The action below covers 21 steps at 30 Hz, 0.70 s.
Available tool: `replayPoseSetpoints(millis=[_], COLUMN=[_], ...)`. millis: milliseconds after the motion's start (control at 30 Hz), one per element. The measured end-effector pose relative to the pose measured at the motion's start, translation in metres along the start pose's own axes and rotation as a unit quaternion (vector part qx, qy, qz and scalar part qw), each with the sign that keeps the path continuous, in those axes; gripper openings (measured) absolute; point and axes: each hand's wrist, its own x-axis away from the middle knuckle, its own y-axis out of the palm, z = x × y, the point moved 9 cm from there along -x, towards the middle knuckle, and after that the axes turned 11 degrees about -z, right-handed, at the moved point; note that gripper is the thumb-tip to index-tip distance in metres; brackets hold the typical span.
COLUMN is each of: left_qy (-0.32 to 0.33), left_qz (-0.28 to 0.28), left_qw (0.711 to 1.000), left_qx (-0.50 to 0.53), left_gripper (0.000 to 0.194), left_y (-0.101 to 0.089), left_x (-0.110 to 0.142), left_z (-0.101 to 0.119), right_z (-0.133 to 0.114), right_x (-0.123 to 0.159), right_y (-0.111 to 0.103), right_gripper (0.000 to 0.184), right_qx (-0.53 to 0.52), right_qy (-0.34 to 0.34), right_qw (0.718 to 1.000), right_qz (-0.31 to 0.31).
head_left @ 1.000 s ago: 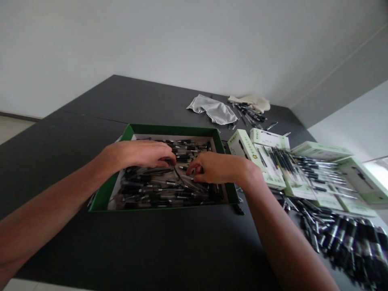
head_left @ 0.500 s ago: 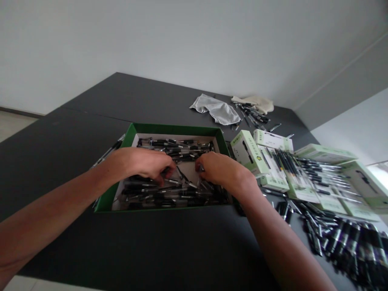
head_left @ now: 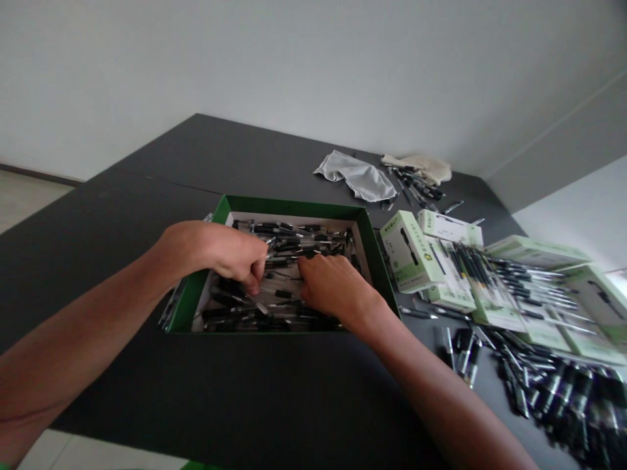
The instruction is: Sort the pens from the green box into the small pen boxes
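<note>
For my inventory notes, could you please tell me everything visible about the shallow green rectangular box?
The shallow green rectangular box looks like cardboard, with green walls and a pale lining. It lies open-topped on the dark table, holding black-and-clear plastic pens. The left hand and right hand reach inside; whether either touches it is unclear.

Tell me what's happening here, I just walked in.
Someone's left hand and right hand are down among pens in a green box on a table; whether either grips a pen is unclear. To the right sit cartons, with loose pens on and around them. A cloth lies farther back.
</note>
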Motion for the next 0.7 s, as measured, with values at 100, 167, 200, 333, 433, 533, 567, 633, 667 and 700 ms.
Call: replayPoseSetpoints(millis=[100,167,200,333,433,533,567,633,667,700], left_qy=[-0.080,-0.079,-0.070,-0.021,-0.018,-0.012,-0.003,0.023,0.043,0.067], left_qz=[-0.008,0.035,0.055,0.083,0.065,0.062,0.073,0.110,0.127,0.140], left_qw=[0.996,0.995,0.994,0.990,0.990,0.990,0.990,0.991,0.991,0.987], left_qx=[-0.029,-0.047,-0.057,-0.108,-0.126,-0.126,-0.120,-0.072,-0.024,0.042], left_gripper=[0.028,0.017,0.010,0.012,0.011,0.005,0.009,0.022,0.027,0.033], left_y=[-0.006,-0.017,-0.021,-0.019,-0.010,-0.010,-0.013,-0.024,-0.029,-0.035], left_x=[0.003,0.000,-0.002,-0.017,-0.025,-0.028,-0.028,-0.026,-0.025,-0.023], left_z=[-0.005,0.003,0.007,0.021,0.023,0.025,0.027,0.030,0.032,0.033], right_z=[0.009,0.016,0.019,0.027,0.030,0.030,0.030,0.034,0.037,0.040], right_x=[0.002,0.005,0.006,0.008,0.011,0.016,0.019,0.025,0.029,0.033], right_y=[-0.009,-0.017,-0.020,-0.024,-0.029,-0.038,-0.043,-0.055,-0.062,-0.068], right_gripper=[0.029,0.032,0.032,0.028,0.027,0.030,0.031,0.032,0.032,0.031], right_qx=[-0.007,-0.007,-0.008,-0.021,-0.048,-0.088,-0.106,-0.147,-0.162,-0.170], right_qy=[0.019,0.035,0.040,0.027,0.020,0.002,-0.010,-0.032,-0.039,-0.044], right_qw=[0.999,0.998,0.997,0.996,0.994,0.986,0.980,0.962,0.950,0.939], right_qz=[0.025,0.058,0.070,0.078,0.100,0.145,0.167,0.227,0.264,0.297])
